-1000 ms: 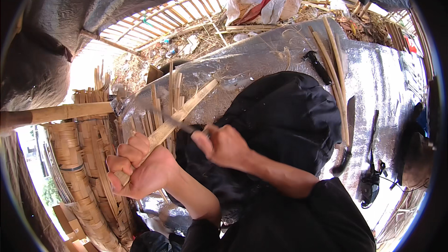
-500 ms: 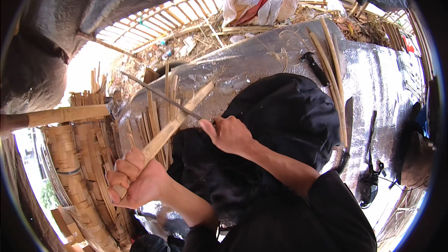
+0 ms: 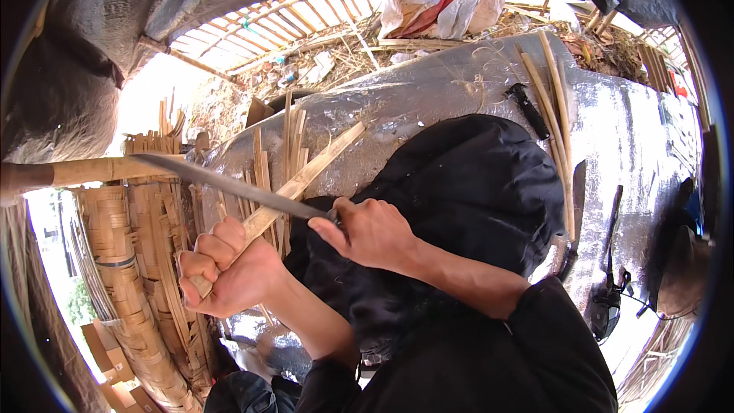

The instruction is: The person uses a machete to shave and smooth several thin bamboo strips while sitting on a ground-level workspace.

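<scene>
My left hand [image 3: 233, 269] is wrapped round the lower end of a flat bamboo strip [image 3: 310, 173], which slants up and away to the right. In my right hand [image 3: 375, 231] is the handle of a long-bladed knife [image 3: 214, 177], its grip mostly hidden by my fingers. The blade lies across the strip a little above my left fist and points to the far left. My right thumb is stretched along the handle near the blade. Beneath both hands are my legs in black cloth [image 3: 474, 183].
Several thin bamboo slats [image 3: 294, 141] stand at the left, beside woven bamboo bundles [image 3: 115, 260]. Long sticks [image 3: 554, 118] and a black-handled tool [image 3: 526, 111] lie on the silvery sheet [image 3: 428, 76] at the right. A thick bamboo pole [image 3: 99, 171] juts in from the left.
The knife has slid down the strip toward my left hand, and its blade now lies flatter, with the broad side showing. My right hand moved slightly nearer to me.
</scene>
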The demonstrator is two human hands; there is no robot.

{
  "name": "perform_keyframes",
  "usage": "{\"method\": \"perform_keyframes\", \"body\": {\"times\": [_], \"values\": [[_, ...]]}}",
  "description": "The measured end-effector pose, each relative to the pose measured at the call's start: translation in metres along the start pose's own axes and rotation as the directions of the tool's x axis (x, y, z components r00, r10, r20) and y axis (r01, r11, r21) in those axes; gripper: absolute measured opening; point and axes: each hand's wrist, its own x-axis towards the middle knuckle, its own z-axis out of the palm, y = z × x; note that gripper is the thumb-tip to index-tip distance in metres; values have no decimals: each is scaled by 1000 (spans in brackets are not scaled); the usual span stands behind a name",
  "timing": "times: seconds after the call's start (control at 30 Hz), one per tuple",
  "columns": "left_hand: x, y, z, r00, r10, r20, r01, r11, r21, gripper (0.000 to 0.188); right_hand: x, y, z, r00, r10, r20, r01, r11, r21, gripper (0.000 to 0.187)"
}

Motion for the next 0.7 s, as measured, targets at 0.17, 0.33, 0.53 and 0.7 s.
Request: {"method": "perform_keyframes", "body": {"times": [0.17, 0.33, 0.53, 0.7], "values": [[2, 2, -9, 999, -11, 44, 14, 998, -61, 44, 0, 16, 2, 999, -14, -34, 13, 999, -34, 58], [-9, -7, 8, 999, 39, 12, -39, 999, 17, 43, -12, -6, -13, 999, 9, 38, -9, 1000, 5, 60], [-20, -13, 19, 996, 49, 76, -43, 996, -76, 43, -10, 47, 5, 978, 207, -23, -208, 978, -24, 55], [-16, -19, 41, 996, 79, -30, -78, 996, 40, 40, -19, 21, -6, 997, 60, -48, -50, 982, 184, 49]]}}
